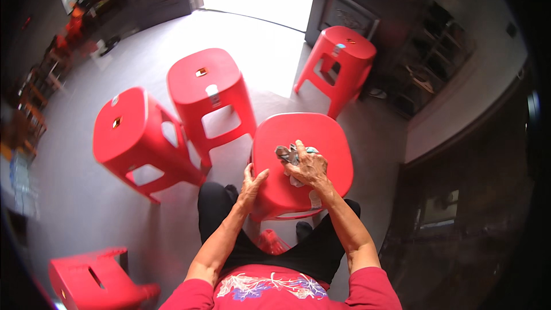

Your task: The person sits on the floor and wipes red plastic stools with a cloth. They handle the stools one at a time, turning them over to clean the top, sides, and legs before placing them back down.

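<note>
Your right hand (310, 166) presses a crumpled rag (284, 153), grey and white, onto the seat of a red plastic stool (315, 129) standing between your knees. Your left hand (250, 188) touches the left edge of that seat, thumb spread. Two matching stools, the nearer (123, 123) and the farther (209, 74), stand upright to your left. Another upright stool (350, 45) stands ahead to the right, near the dark panelled door (349, 12). A further red stool (92, 284) appears at lower left, blurred; its stance cannot be determined.
</note>
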### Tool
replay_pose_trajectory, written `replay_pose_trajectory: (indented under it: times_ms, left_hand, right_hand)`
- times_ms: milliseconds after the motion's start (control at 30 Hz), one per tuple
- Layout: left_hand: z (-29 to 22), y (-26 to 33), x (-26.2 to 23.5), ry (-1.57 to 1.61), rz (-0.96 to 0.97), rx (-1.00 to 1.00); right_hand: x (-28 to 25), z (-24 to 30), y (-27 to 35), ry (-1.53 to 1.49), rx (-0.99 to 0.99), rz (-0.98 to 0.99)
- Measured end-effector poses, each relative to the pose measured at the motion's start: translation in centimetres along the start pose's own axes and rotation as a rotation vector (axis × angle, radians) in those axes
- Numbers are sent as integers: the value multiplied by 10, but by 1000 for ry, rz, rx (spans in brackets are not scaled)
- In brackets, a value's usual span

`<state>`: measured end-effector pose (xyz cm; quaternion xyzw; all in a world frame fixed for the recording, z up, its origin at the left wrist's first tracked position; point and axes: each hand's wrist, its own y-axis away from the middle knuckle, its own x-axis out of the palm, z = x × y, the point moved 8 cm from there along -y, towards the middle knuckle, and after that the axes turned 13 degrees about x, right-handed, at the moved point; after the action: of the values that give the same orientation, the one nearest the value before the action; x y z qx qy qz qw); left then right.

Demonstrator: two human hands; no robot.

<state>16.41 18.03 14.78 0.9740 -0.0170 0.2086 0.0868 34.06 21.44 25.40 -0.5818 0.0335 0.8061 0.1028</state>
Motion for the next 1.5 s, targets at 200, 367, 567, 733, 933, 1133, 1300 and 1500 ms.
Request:
replay_pose_trajectory:
  times_ms: [200, 367, 567, 733, 933, 1133, 1300, 1500]
  left_hand:
    - [-10, 33, -9, -69, -90, -5]
    - [-25, 64, -50, -209, -198, 128]
    - [-138, 81, 6, -531, 2, 588]
    - [-123, 75, 28, 78, 60, 540]
    - [-97, 51, -28, 334, -273, 339]
    - [-127, 49, -11, 357, -104, 317]
    - [-153, 59, 22, 164, 267, 479]
    - [-116, 62, -19, -341, 19, 441]
  right_hand:
    - [-23, 2, 27, -326, -20, 117]
    - [-51, 29, 31, -784, -226, 362]
    - [-47, 81, 61, -1290, -8, 778]
    - [-64, 94, 62, -817, -136, 344]
    - [-80, 30, 60, -834, -10, -49]
    - [-127, 6, 73, -463, -174, -470]
    - [-134, -42, 68, -1057, 146, -259]
    - [-112, -31, 97, -207, -21, 108]
